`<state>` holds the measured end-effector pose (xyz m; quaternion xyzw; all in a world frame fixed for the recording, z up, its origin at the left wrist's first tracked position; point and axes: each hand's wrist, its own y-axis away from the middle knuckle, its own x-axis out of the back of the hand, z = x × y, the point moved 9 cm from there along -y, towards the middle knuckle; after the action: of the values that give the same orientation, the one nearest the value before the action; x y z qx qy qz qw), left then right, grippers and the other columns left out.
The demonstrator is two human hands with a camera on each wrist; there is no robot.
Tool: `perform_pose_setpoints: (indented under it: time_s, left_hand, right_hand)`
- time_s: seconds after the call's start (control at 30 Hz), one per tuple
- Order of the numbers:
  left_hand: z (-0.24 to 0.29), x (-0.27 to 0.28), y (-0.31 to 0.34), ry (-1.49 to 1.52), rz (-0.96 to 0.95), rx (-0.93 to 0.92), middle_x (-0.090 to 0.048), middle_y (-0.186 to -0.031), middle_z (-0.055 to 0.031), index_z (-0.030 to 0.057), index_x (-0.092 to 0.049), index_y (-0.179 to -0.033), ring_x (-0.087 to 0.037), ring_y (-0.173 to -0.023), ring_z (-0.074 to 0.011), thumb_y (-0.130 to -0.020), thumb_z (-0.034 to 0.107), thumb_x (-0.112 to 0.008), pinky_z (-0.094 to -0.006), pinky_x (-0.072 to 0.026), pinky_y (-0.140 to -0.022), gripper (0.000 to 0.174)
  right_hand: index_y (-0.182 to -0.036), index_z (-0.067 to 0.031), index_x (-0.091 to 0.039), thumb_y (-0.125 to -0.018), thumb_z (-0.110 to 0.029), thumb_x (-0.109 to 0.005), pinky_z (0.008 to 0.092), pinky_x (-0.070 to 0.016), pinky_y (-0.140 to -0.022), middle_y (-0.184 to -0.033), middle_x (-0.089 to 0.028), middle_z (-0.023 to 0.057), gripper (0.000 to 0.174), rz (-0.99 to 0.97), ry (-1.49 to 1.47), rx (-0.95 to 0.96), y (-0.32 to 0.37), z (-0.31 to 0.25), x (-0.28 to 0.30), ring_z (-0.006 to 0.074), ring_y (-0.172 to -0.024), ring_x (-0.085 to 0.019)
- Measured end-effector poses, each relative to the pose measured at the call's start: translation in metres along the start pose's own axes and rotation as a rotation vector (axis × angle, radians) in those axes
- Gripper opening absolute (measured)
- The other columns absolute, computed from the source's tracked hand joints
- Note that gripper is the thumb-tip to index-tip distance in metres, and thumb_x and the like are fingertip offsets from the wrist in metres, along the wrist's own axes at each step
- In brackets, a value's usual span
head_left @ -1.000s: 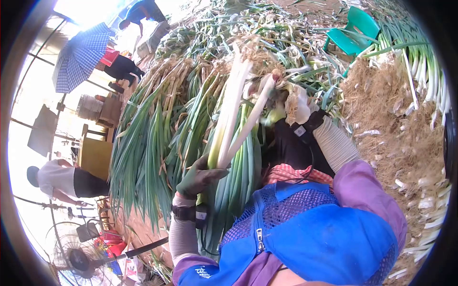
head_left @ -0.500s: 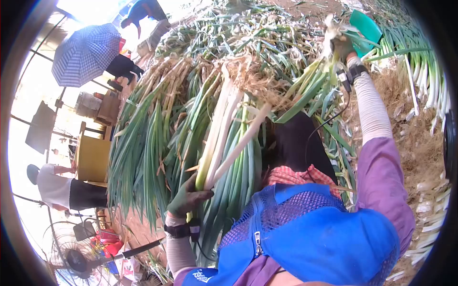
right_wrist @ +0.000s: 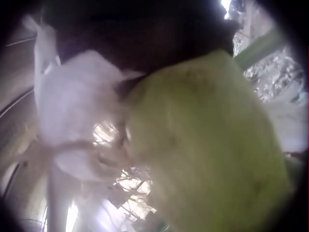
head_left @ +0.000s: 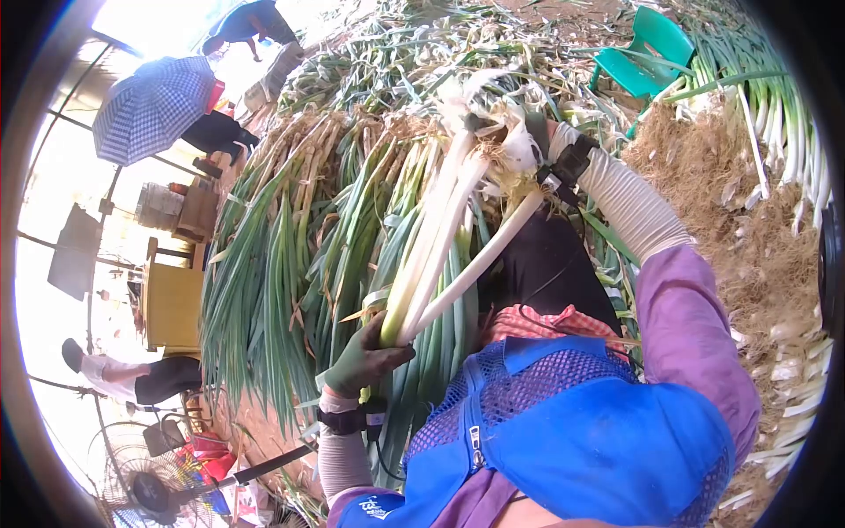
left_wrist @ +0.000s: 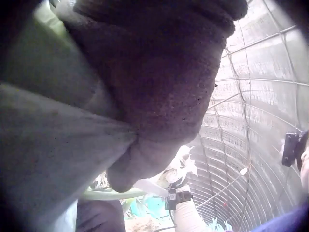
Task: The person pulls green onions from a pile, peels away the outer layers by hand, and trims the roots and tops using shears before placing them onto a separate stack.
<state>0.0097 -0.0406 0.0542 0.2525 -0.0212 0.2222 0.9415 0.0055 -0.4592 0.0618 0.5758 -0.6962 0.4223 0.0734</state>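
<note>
My gloved left hand (head_left: 361,354) grips a few thick green onions (head_left: 437,231) low on their stalks, where white turns green. Their white shafts slant up and away, root ends at the top, one splayed to the right. At those root ends my gloved right hand (head_left: 537,132) holds loose outer skins (head_left: 471,92), partly hidden by pale peel and roots. The right wrist view has a broad green leaf (right_wrist: 207,140) and a torn white skin (right_wrist: 82,111) close under the dark glove. In the left wrist view, the left glove (left_wrist: 154,72) wraps the stalks.
Unpeeled green onions (head_left: 282,264) lie in a thick row at the left. Beyond them spreads a heap of stripped leaves (head_left: 378,70). A green plastic chair (head_left: 647,57), piled roots (head_left: 704,194) and white-stalked onions (head_left: 783,132) are at the right. A fan (head_left: 150,488) stands lower left; other people are beyond.
The right hand swung out to the far right with stripped leaves, then came back to the onions' root ends. The left hand keeps its hold, with the shafts shifting slightly.
</note>
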Motion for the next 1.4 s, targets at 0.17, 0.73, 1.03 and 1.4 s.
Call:
perform_pose_setpoints:
  time_s: [0.17, 0.73, 1.03, 1.4]
  left_hand:
    - [-0.01, 0.008, -0.001, 0.042, -0.015, 0.036, -0.057, -0.106, 0.002, 0.0054, -0.053, -0.132, -0.055, -0.096, -0.0084, -0.079, 0.001, -0.076, -0.0243, -0.0487, -0.085, 0.058]
    - [-0.067, 0.072, 0.034, 0.172, 0.092, 0.081, -0.062, -0.107, -0.0037, 0.0042, -0.049, -0.134, -0.064, -0.093, -0.0148, -0.078, -0.004, -0.073, -0.0312, -0.0561, -0.084, 0.062]
    - [-0.031, 0.034, -0.015, 0.044, 0.04, -0.053, -0.057, -0.113, 0.0, 0.0048, -0.048, -0.137, -0.057, -0.097, -0.0093, -0.08, -0.001, -0.073, -0.0259, -0.0506, -0.084, 0.063]
    - [-0.002, 0.019, -0.038, -0.338, 0.218, -0.215, -0.061, -0.106, -0.0052, 0.0039, -0.054, -0.13, -0.059, -0.091, -0.0157, -0.075, 0.007, -0.07, -0.0303, -0.0492, -0.078, 0.057]
  right_hand:
    - [-0.117, -0.0027, -0.061, -0.087, -0.014, -0.065, 0.0349, -0.0513, -0.087, -0.115, -0.063, 0.0116, 0.032, -0.154, -0.063, -0.179, 0.009, -0.008, -0.012, 0.023, -0.1, -0.063]
    - [-0.121, -0.0058, -0.062, -0.091, -0.027, -0.064, 0.0332, -0.0529, -0.082, -0.105, -0.067, 0.0053, 0.037, 0.81, -0.195, -0.581, 0.246, 0.099, 0.307, 0.0186, -0.093, -0.065]
    - [-0.12, -0.0015, -0.059, -0.086, -0.022, -0.071, 0.0333, -0.0518, -0.089, -0.106, -0.069, 0.0087, 0.041, 0.18, -0.015, -0.157, 0.071, -0.048, 0.088, 0.0176, -0.098, -0.064]
    - [-0.098, -0.0013, -0.063, -0.081, -0.031, -0.074, 0.0424, -0.0506, -0.073, -0.079, -0.063, 0.0177, 0.036, 0.148, 0.286, -0.329, 0.017, -0.098, 0.018, 0.0348, -0.079, -0.066]
